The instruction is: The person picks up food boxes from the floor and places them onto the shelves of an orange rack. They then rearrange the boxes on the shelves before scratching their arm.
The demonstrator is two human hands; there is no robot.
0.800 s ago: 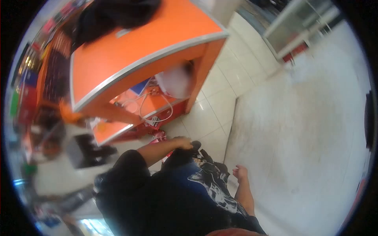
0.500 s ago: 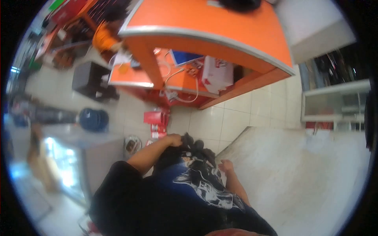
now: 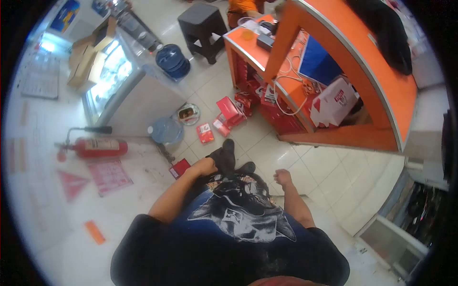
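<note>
Dark cloth (image 3: 225, 158): one bunch is hanging in front of my waist, just above my printed shirt (image 3: 238, 214) and over the tiled floor (image 3: 267, 148). I cannot tell what garment it is.
Left hand (image 3: 206, 167): it is pressing against the left edge of the dark cloth. Its fingers are curling inward and are mostly hidden, so I cannot tell whether it is gripping.
Right hand (image 3: 283, 177): it is hanging in a loose, empty fist, near the dark cloth but apart from it.
Red boxes (image 3: 228, 108): at least four are lying scattered on the floor, between the dark cloth and the counter.
Water jugs: two. A blue jug (image 3: 172, 61) is standing beside the stool and a pale jug (image 3: 164, 129) is sitting near the glass cabinet (image 3: 114, 71).
Fire extinguisher (image 3: 95, 148): one is lying along the white surface on my left.
Orange counter (image 3: 381, 71): one is filling the upper right, with one white carton (image 3: 334, 102) sitting on its lower shelf.
Stool (image 3: 200, 19): one dark stool is standing at the top.
Change: half a second ago the counter was spanning the top centre; now it is sitting at the right. The extinguisher has come into view. My left hand is staying at the cloth, while my right hand has drifted up and away from the shirt hem.
</note>
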